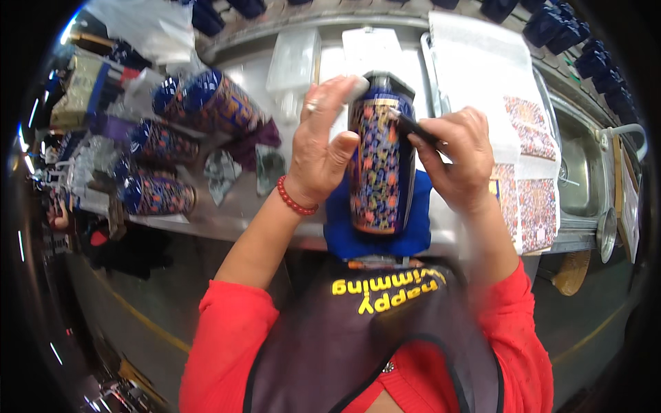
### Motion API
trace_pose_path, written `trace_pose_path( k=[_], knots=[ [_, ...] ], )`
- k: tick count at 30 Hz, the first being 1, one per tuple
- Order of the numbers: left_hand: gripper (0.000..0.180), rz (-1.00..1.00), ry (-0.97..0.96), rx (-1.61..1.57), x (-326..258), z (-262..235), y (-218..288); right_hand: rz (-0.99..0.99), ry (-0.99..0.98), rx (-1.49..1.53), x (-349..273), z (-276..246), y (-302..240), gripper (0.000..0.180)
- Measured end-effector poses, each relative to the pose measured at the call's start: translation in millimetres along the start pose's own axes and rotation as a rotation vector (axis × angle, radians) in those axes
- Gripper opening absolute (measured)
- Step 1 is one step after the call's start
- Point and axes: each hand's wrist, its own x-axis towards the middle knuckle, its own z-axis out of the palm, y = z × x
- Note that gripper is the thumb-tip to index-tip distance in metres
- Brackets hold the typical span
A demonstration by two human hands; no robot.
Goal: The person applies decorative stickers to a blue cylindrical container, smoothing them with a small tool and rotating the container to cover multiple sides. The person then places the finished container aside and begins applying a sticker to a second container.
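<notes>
In front of me lies a dark blue vase [375, 165] with a multicoloured patterned decal on its facing side, its dark neck pointing away from me. It rests over a blue cloth [415, 230] at the counter's near edge. My left hand [320, 138] is open along the vase's left side, thumb spread and near its edge; a pale cover sits on one fingertip. A dark-handled slim tool [418, 129] is held in my right hand [458, 155], its tip over the upper right of the decal. The tool's working end is too small to make out.
At left lie several finished-looking patterned blue vases [224, 103] beside crumpled greenish scraps [222, 175]. A clear plastic container [292, 65] stands at the back. Patterned decal sheets [537, 206] lie on white paper [475, 69] at right, beside a metal sink [578, 165].
</notes>
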Motion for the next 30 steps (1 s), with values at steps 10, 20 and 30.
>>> trace_pose_path(
  k=[10, 20, 30],
  knots=[
    [0.089, -0.169, -0.169, 0.35, -116.2, 5.2, 30.4, 0.172, -0.153, 0.302, -24.7, -13.3, -23.9, 0.025],
    [0.093, -0.025, -0.121, 0.6, -99.4, -1.4, 56.3, -0.107, -0.253, 0.222, -26.2, -22.5, -38.4, 0.032],
    [0.1, -0.103, -0.126, 0.521, -105.5, 6.8, 37.1, -0.373, -0.365, 0.475, -28.3, -22.5, -27.6, 0.021]
  ],
)
